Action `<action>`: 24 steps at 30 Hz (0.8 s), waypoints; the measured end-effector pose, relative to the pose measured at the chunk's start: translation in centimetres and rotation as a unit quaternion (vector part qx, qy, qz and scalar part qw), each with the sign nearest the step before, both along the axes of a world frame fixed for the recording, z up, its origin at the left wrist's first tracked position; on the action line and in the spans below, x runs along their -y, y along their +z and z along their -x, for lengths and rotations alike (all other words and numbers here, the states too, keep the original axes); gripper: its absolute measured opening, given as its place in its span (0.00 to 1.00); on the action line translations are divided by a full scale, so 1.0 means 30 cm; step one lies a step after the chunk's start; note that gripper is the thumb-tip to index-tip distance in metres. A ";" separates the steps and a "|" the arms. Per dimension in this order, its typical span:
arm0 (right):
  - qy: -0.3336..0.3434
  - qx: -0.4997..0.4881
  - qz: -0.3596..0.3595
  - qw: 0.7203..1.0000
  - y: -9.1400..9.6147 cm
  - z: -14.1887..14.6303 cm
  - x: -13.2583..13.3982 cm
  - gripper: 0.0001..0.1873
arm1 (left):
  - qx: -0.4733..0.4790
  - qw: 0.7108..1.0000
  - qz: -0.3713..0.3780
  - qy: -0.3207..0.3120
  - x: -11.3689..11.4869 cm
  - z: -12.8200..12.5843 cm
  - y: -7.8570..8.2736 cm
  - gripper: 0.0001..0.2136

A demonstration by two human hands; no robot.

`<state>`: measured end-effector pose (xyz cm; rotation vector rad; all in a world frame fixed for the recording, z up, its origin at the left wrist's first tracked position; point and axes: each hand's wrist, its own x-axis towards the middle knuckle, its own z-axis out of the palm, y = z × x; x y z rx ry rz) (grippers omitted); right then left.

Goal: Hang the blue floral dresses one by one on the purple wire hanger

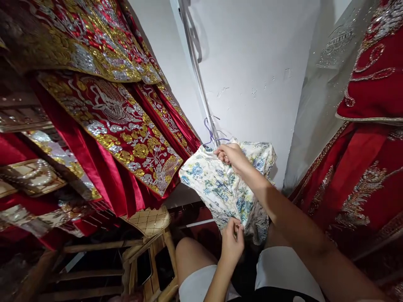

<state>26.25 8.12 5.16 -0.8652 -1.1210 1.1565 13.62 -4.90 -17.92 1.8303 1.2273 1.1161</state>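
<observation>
A white shirt with blue and yellow flowers [209,178] hangs on a thin purple hanger [210,131] from an upright metal pole. My right hand [231,156] is at the collar, its fingers curled closed on the cloth of the front edge. Lower down, my left hand [233,239] pinches the front edge near the hem. Between the two hands the front seam runs fairly straight. The exact bit of cloth under the fingertips is partly hidden.
Red gowns with gold and silver embroidery [135,134] hang at left; more red beaded garments [362,176] hang at right. The metal pole [197,71] stands before a white wall [252,54]. A wooden chair [170,247] with two dark phones [164,266] is lower left.
</observation>
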 end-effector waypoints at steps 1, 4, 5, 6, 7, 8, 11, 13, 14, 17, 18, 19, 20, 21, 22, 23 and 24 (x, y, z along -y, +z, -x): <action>0.002 0.014 -0.012 1.000 -0.008 0.010 0.007 0.10 | -0.007 1.000 0.001 -0.025 -0.015 0.007 0.024 0.05; 0.015 0.072 -0.056 0.996 -0.065 0.018 0.048 0.11 | 0.035 0.997 -0.025 -0.059 -0.102 0.041 0.168 0.05; 0.014 0.089 -0.072 0.993 -0.081 0.014 0.062 0.11 | 0.066 0.995 -0.058 -0.040 -0.140 0.054 0.236 0.07; 0.012 0.103 -0.085 0.991 -0.092 0.008 0.074 0.12 | 0.092 0.991 -0.101 -0.008 -0.180 0.064 0.311 0.12; 0.008 0.114 -0.095 0.989 -0.096 0.003 0.084 0.12 | 0.110 0.983 -0.147 0.025 -0.219 0.072 0.387 0.15; 0.005 0.120 -0.104 0.987 -0.095 -0.001 0.092 0.12 | 0.110 0.975 -0.192 0.036 -0.256 0.075 0.462 0.17; 0.002 0.127 -0.124 0.984 -0.079 -0.005 0.098 0.11 | 0.024 0.958 -0.284 0.024 -0.329 0.064 0.638 0.12; -0.005 0.131 -0.117 0.984 -0.085 -0.001 0.086 0.12 | -0.025 0.949 -0.314 0.022 -0.344 0.050 0.706 0.07; -0.011 0.132 -0.104 0.986 -0.099 0.002 0.077 0.12 | -0.038 0.945 -0.324 0.025 -0.345 0.049 0.728 0.06; -0.023 0.125 -0.060 0.990 -0.182 0.009 0.050 0.12 | -0.029 0.927 -0.365 0.078 -0.357 0.090 0.764 0.05; -0.020 0.120 -0.050 0.991 -0.219 0.010 0.047 0.13 | -0.002 0.917 -0.381 0.115 -0.372 0.123 0.769 0.04; -0.015 0.113 -0.042 0.993 -0.257 0.011 0.049 0.13 | 0.041 0.907 -0.388 0.159 -0.392 0.164 0.771 0.04; -0.007 0.105 -0.034 0.994 -0.296 0.011 0.058 0.13 | 0.106 0.898 -0.377 0.202 -0.417 0.213 0.766 0.03; 0.002 0.093 -0.024 0.995 -0.333 0.013 0.074 0.13 | 0.195 0.890 -0.341 0.232 -0.444 0.264 0.755 0.03; 0.011 0.079 -0.013 0.997 -0.368 0.017 0.096 0.13 | 0.295 0.880 -0.281 0.245 -0.471 0.315 0.736 0.02; 0.020 0.064 -0.002 0.998 -0.400 0.024 0.122 0.13 | 0.395 0.864 -0.203 0.238 -0.493 0.361 0.708 0.02; 0.026 0.048 0.009 0.998 -0.428 0.034 0.153 0.13 | 0.466 0.847 -0.134 0.219 -0.508 0.398 0.672 0.03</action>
